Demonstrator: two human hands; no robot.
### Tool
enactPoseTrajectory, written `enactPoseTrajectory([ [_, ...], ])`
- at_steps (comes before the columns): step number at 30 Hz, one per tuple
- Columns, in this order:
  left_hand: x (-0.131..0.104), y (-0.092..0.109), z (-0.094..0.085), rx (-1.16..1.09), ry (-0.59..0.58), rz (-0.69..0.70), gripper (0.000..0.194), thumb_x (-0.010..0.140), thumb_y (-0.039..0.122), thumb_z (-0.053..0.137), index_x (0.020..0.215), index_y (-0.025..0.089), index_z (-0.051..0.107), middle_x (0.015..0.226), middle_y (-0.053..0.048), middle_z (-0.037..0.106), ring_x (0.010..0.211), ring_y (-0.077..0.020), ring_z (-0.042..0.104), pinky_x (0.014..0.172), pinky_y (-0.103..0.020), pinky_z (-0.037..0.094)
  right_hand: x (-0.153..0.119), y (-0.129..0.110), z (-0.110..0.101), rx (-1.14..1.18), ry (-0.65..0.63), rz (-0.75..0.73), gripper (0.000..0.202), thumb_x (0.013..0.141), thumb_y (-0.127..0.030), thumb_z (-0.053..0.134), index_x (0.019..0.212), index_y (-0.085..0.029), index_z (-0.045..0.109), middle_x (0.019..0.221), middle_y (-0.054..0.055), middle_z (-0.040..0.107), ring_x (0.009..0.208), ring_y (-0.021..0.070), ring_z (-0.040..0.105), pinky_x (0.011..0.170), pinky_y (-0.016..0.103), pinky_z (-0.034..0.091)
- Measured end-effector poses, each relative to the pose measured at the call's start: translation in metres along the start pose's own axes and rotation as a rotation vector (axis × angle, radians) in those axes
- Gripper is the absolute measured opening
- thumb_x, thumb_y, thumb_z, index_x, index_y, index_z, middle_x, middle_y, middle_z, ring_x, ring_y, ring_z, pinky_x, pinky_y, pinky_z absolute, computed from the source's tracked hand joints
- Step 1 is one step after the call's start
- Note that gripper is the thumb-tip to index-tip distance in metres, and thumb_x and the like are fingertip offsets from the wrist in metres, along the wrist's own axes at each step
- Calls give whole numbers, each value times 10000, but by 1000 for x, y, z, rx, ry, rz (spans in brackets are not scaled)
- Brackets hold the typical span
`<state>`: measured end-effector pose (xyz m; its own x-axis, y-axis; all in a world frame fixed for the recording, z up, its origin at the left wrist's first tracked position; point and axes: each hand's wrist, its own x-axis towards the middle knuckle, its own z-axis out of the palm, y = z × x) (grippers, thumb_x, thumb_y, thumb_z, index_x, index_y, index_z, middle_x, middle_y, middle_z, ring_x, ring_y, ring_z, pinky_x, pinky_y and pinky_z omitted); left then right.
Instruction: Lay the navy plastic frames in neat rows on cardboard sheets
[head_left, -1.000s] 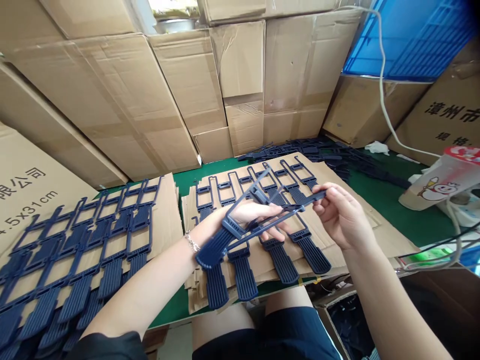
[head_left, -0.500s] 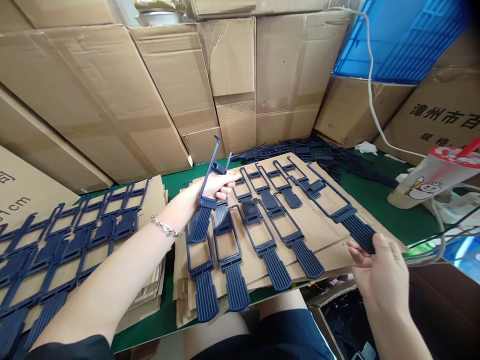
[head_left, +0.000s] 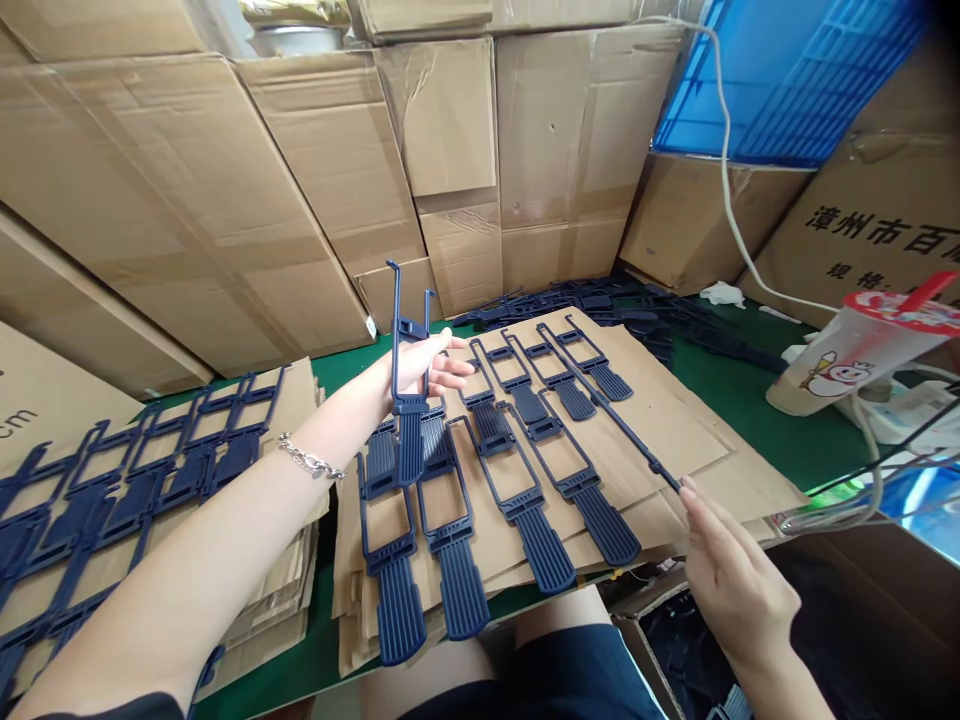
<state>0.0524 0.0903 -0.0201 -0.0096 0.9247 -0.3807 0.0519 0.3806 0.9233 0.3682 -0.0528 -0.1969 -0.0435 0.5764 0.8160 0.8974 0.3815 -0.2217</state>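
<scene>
Fingers of the left hand (head_left: 424,365) close around a dark blue plastic clip frame with a ribbed handle (head_left: 405,400), held nearly upright over the far left corner of the middle cardboard sheet (head_left: 675,420). The right hand (head_left: 731,580) reaches forward with fingers stretched, its fingertips pinching the near end of a second dark blue plastic frame seen edge-on (head_left: 607,405), which slants across the right part of the same sheet.

Flat on that sheet, between the hands, lie rows of matching blue frames (head_left: 525,480), ribbed handles pointing toward the person. To the left, a second stack of cardboard (head_left: 300,520) carries many more blue frames in rows (head_left: 135,480). Both stacks rest on the green tabletop (head_left: 750,390). A loose heap of blue frames (head_left: 637,305) lies at the back of it.

Near the right edge a clear plastic drink cup with a red lid (head_left: 855,365) lies tilted. An open cardboard box (head_left: 675,640) stands below the right hand; its dark contents cannot be made out. Brown cartons (head_left: 300,180) line the back, beside a blue plastic crate (head_left: 787,80).
</scene>
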Motion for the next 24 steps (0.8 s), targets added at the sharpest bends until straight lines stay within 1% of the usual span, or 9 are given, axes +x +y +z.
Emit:
enactPoseTrajectory([
  [1, -1, 0, -1, 8, 6, -2, 239, 871, 359, 477, 957, 140, 516, 597, -60, 660, 399, -131, 598, 291, -140, 344, -2, 3, 1, -19, -32, -54, 607, 803, -31, 507, 1343, -294, 413, 1172, 18, 598, 978, 186, 616, 897, 304, 501],
  [3, -3, 1, -1, 22, 10, -5, 191, 886, 302, 457, 987, 145, 497, 621, -64, 670, 418, -132, 609, 298, -135, 350, -4, 6, 2, -16, -84, -100, 665, 802, -8, 483, 1387, -288, 341, 1249, 28, 543, 1064, 188, 572, 957, 324, 461],
  [6, -5, 2, -2, 38, 5, -3, 192, 865, 226, 501, 1041, 158, 465, 644, -53, 674, 444, -131, 621, 319, -133, 375, -3, 8, 3, 31, -135, -149, 628, 817, -11, 441, 1387, -260, 347, 1277, 42, 518, 1138, 195, 518, 1014, 356, 407],
  [10, -8, 2, -2, 54, -8, -10, 438, 771, 160, 629, 1150, 154, 408, 668, -55, 677, 467, -141, 628, 339, -141, 401, 1, 11, 1, 81, -196, -201, 534, 836, -51, 426, 1341, -223, 412, 1268, 58, 524, 1156, 198, 502, 1028, 355, 390],
  [12, -9, 2, -1, 59, -7, -12, 569, 757, 130, 634, 1239, 154, 335, 686, -57, 678, 488, -147, 635, 341, -147, 409, 3, 12, 0, 109, -210, -181, 479, 833, -72, 447, 1291, -211, 465, 1262, 71, 524, 1153, 207, 503, 1021, 368, 395],
  [14, -9, 3, 0, 60, -2, -8, 646, 758, 100, 617, 1297, 176, 269, 703, -47, 679, 520, -147, 645, 359, -150, 427, 6, 12, -1, 143, -212, -146, 422, 823, -88, 477, 1229, -197, 515, 1248, 83, 528, 1141, 214, 511, 1010, 379, 405],
  [16, -10, 4, 1, 60, -4, -9, 637, 753, 82, 609, 1295, 194, 295, 722, -41, 677, 557, -152, 656, 387, -158, 452, 8, 11, -2, 169, -224, -121, 365, 816, -112, 493, 1168, -188, 554, 1240, 88, 528, 1129, 220, 519, 992, 382, 421],
  [20, -10, 3, 5, 58, -33, -26, 487, 740, 72, 607, 1192, 175, 455, 736, -52, 663, 612, -175, 666, 408, -181, 478, 8, 9, -4, 178, -252, -113, 309, 814, -155, 488, 1102, -174, 598, 1243, 96, 522, 1108, 232, 533, 961, 388, 445],
  [24, -11, 0, 12, 43, -84, -28, 446, 758, 72, 591, 1172, 191, 475, 697, -34, 642, 623, -175, 665, 395, -167, 463, 10, 6, -3, 197, -259, -114, 290, 809, -156, 495, 1069, -172, 621, 1243, 96, 520, 1088, 229, 543, 948, 380, 454],
])
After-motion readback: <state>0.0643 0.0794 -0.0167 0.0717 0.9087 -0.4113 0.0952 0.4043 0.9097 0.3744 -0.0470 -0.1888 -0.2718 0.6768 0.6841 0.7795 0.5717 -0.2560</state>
